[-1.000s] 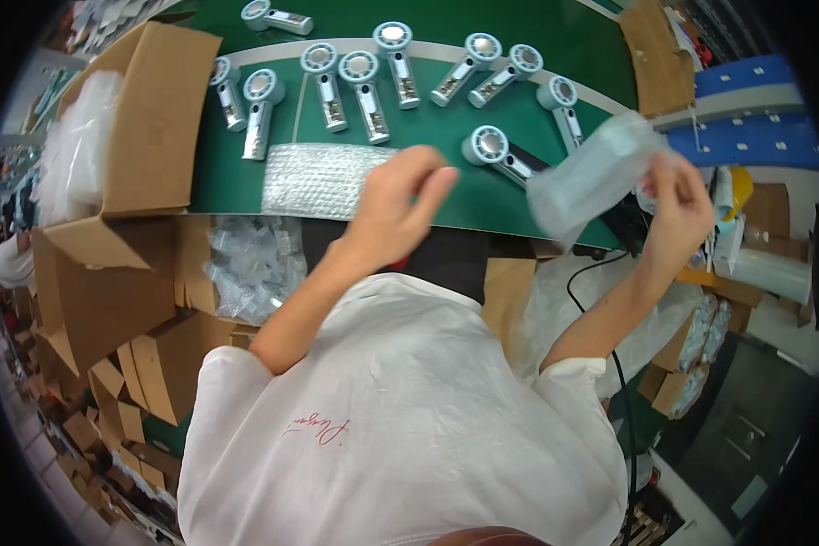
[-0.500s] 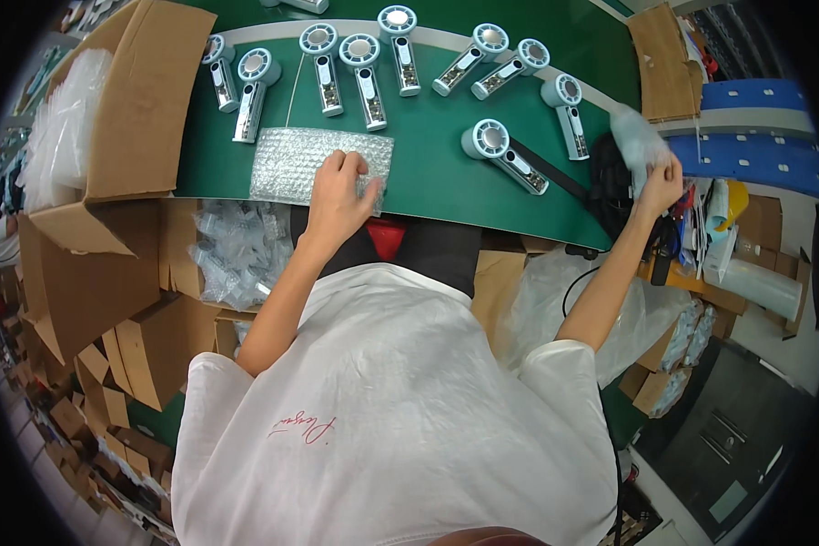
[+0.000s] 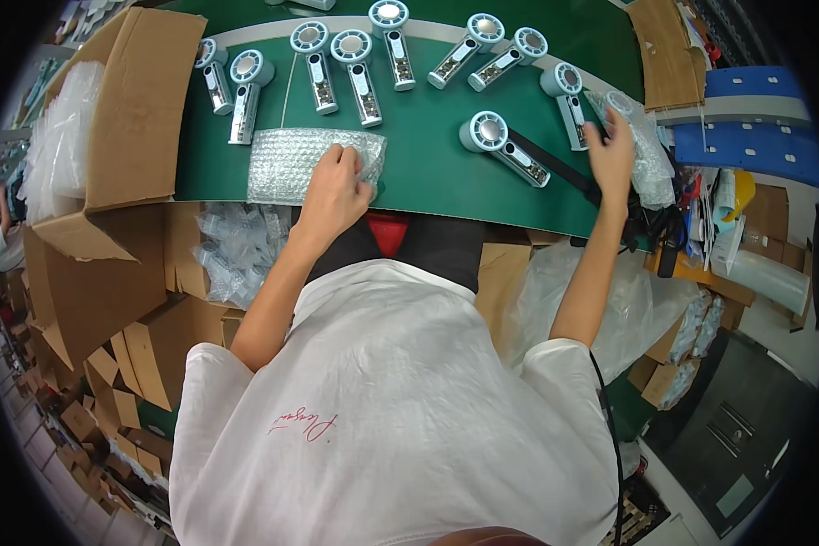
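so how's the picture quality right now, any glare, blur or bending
In the head view, the pale strip across the green table arcs, likely fisheye bending; corners fall to black; bright highlights speckle the bubble wrap sheet; cardboard boxes toward the left rim look softer than the left hand.

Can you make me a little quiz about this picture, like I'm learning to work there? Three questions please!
1. What lies under the left grip: (a) a cable, (b) a bubble-wrap pouch, or (c) a cardboard box?
2. True or false: the handheld fans have square heads.
3. Which grip is nearer the blue panels, left or right?

Key:
1. b, the bubble-wrap pouch.
2. False; the handheld fans have round heads.
3. The right grip.
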### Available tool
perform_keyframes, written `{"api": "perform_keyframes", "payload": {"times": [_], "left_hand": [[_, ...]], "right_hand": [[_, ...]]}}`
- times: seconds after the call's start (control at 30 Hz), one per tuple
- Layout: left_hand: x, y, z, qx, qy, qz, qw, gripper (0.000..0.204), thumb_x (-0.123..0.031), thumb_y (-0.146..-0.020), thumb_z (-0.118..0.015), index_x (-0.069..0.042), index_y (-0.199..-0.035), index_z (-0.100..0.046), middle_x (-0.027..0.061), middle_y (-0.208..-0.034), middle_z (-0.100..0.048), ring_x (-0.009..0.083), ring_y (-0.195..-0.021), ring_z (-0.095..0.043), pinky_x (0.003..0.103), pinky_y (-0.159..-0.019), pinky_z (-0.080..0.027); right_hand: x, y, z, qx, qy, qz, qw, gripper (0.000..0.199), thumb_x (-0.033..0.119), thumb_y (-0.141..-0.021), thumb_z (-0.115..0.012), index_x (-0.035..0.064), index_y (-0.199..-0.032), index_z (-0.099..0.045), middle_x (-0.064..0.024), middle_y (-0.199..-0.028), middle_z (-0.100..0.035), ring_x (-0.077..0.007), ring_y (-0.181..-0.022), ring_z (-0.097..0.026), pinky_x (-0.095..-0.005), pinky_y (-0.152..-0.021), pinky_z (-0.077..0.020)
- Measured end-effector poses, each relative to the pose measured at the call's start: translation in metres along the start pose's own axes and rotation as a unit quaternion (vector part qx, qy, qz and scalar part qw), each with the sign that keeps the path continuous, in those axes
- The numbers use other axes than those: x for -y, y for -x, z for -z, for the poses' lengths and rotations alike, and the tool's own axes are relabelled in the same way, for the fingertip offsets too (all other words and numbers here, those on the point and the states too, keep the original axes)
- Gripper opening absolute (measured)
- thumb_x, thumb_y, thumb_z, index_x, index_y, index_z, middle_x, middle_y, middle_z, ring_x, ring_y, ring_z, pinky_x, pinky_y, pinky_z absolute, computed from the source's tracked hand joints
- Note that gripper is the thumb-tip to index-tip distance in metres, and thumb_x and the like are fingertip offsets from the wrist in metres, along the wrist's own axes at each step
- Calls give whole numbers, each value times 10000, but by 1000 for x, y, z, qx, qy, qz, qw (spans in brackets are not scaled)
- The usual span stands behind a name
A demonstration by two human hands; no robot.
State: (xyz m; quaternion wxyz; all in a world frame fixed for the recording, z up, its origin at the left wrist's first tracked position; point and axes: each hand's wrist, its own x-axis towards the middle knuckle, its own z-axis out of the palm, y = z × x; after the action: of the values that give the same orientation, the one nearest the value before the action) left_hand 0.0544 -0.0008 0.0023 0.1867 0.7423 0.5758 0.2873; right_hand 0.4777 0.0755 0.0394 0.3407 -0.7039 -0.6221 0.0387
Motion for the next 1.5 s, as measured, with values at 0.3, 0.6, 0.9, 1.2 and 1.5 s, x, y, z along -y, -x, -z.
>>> {"api": "perform_keyframes", "payload": {"times": [0.3,0.6,0.9,1.2,1.5], "left_hand": [[15,7,9,32,149,19,988,51,-22,-888,-632,3,-860,-597,80,-855,-512,198,-658,-490,303,-627,-437],[20,13,0,-50,169,17,984,26,-19,-896,-586,1,-882,-595,79,-862,-509,225,-715,-495,330,-669,-438],[39,6,17,-32,323,136,936,208,-130,-946,-543,4,-792,-577,51,-783,-545,151,-675,-451,281,-637,-394],[13,-13,21,-20,163,32,986,183,-142,-936,-553,-2,-820,-574,114,-800,-525,282,-705,-513,361,-663,-440],[-69,-10,41,-76,83,-136,984,112,-98,-916,-597,-57,-820,-557,84,-866,-479,255,-795,-480,366,-737,-425]], "right_hand": [[-4,14,-27,4,67,-29,997,424,291,-931,-657,-22,-1201,-561,-176,-1072,-632,-339,-918,-630,-400,-835,-519],[164,147,-71,286,-426,-62,856,467,12,-816,-737,12,-1257,-586,-101,-1033,-667,-175,-799,-650,-262,-678,-521],[178,154,-84,344,-448,-81,821,480,11,-869,-641,16,-1344,-570,-135,-1101,-675,-161,-650,-566,-255,-586,-512],[164,140,-68,330,-239,184,895,499,59,-889,-630,-11,-1374,-538,-89,-839,-658,-117,-527,-480,-256,-478,-445],[186,103,5,348,-394,-188,830,461,162,-975,-570,70,-1420,-500,-179,-879,-686,-112,-496,-537,-212,-389,-361]]}}
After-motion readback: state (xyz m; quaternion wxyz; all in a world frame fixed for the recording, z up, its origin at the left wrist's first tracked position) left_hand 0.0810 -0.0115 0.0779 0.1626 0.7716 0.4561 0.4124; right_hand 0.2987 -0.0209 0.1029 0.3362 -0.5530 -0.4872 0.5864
